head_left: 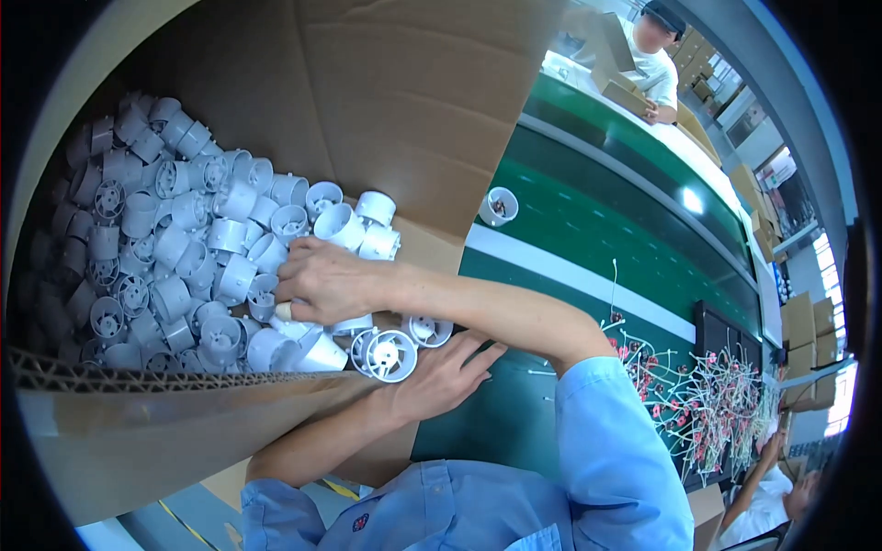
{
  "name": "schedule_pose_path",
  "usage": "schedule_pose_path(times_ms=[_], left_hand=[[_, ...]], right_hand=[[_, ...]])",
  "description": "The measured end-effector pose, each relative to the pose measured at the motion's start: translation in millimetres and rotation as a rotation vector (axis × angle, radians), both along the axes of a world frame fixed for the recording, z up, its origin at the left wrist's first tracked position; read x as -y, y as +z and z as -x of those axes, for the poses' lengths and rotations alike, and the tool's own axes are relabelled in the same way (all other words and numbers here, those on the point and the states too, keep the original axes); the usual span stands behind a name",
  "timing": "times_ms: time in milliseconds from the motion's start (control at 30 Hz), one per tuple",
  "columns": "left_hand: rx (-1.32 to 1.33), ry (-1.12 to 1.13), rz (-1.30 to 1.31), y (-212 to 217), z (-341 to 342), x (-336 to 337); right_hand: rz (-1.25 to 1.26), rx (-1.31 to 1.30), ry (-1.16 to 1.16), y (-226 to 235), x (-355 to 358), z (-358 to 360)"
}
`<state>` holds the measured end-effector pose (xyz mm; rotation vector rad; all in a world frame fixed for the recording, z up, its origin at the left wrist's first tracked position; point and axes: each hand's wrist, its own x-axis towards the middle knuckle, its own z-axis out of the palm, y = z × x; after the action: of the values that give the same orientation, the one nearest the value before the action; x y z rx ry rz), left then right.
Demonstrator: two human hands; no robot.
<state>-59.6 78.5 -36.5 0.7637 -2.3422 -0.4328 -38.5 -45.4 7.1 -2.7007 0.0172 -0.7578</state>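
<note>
My right hand reaches across into a big cardboard box, among a heap of white plastic cup-shaped housings. Its fingers are bent round one housing, though the fingertips are partly hidden; a pale wrap covers one digit. Below it, my left hand rests beside the box's near right corner with its fingers spread. Against that hand and wrist lie a spoked housing and another white housing. The thumb is hidden, and no grip on them shows.
Right of the box runs a green work surface with a white stripe. A single white housing stands on it. A tangle of red and white wired parts lies farther right. One person handles cardboard opposite; another person is at lower right.
</note>
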Motion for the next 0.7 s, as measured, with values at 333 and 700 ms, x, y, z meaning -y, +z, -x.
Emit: schedule_pose_path(times_ms=[333, 700], left_hand=[[-0.039, -0.008, 0.192, -7, 4, -2], [-0.042, 0.173, 0.284, 8, -3, -1]], right_hand=[[-0.184, -0.175, -0.073, 4, -21, 50], [-0.544, 0.134, -0.556, 61, -70, 230]])
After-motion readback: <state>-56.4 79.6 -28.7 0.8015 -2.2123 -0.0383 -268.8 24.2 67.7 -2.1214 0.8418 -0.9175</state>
